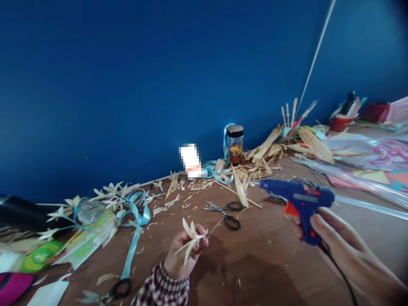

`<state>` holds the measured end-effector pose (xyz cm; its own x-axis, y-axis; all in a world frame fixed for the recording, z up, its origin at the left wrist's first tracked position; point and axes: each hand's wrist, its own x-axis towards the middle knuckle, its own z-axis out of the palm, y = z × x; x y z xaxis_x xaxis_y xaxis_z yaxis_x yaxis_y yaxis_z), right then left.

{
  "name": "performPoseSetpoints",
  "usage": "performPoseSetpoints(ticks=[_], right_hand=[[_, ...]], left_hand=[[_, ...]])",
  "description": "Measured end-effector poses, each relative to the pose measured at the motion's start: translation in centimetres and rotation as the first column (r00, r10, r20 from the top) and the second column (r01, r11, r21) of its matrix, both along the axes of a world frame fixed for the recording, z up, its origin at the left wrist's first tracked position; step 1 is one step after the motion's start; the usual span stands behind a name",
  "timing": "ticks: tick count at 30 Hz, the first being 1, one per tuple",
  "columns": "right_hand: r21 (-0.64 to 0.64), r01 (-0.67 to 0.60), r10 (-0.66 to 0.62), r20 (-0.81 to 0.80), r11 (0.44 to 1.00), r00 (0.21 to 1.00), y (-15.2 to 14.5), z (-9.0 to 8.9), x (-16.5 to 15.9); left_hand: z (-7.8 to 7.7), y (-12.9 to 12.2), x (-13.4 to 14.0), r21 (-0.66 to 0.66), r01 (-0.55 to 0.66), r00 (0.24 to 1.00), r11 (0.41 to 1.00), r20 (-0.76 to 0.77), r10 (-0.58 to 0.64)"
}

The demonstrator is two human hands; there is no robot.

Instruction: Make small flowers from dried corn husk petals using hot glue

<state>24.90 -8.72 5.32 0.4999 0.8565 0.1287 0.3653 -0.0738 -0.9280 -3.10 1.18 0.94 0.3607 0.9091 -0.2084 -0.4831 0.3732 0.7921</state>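
Note:
My left hand (188, 250), in a checked cuff, pinches a pale corn-husk flower (191, 239) whose narrow petals spread over the fingers. A thin stem seems to run from it toward the scissors. In my right hand (338, 242) is a blue hot glue gun (296, 197) with an orange trigger, its nozzle pointing left. A clear glue stick (369, 206) juts from its back, and a black cord hangs below the grip. Black-handled scissors (227, 210) lie open on the brown table (251, 263) between my hands.
Along the blue wall stand a lidded jar (235, 146) and a heap of dried corn husks (267, 148). Light-blue ribbon (137, 208) and finished husk flowers (110, 191) lie at left, near a second pair of scissors (108, 295). Clear glue sticks (360, 176) and papers cover the right side.

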Motion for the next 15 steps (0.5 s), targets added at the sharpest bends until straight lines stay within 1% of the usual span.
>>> performPoseSetpoints(ticks=[1, 2, 3, 6, 7, 9, 13, 15], right_hand=[[-0.036, -0.129, 0.122, -0.155, 0.991, 0.980, -0.2, -0.2, -0.9], [-0.050, -0.241, 0.218, -0.282, 0.969, 0.934, -0.4, -0.5, -1.7], [-0.060, -0.344, 0.302, -0.359, 0.937, 0.883, -0.6, -0.9, -2.4], [-0.092, -0.530, 0.441, -0.446, 0.843, 0.779, -1.1, -1.7, -4.2], [-0.103, -0.562, 0.466, -0.448, 0.821, 0.763, -1.2, -1.9, -4.6], [-0.128, -0.583, 0.483, -0.433, 0.803, 0.761, -1.1, -2.3, -5.3], [-0.104, -0.553, 0.463, -0.431, 0.827, 0.774, -0.7, -2.8, -5.9], [-0.091, -0.558, 0.470, -0.438, 0.825, 0.766, -0.5, -2.9, -5.9]], left_hand=[[0.0, 0.0, 0.0, 0.012, 0.011, 1.000, 1.000, -0.001, -0.011], [0.0, 0.1, 0.0, 0.023, 0.028, 1.000, 0.999, -0.005, -0.028], [-0.1, 0.1, -0.1, 0.034, 0.056, 0.998, 0.998, -0.010, -0.056], [-0.1, 0.0, -0.2, 0.054, 0.118, 0.993, 0.992, -0.013, -0.117], [0.0, -0.1, -0.2, 0.055, 0.120, 0.993, 0.991, -0.006, -0.120], [0.1, -0.3, -0.1, 0.046, 0.114, 0.993, 0.992, 0.007, -0.114], [0.2, -0.3, -0.1, 0.024, 0.103, 0.994, 0.994, 0.025, -0.104], [0.0, -0.1, -0.3, 0.016, 0.125, 0.991, 0.992, 0.035, -0.126]])
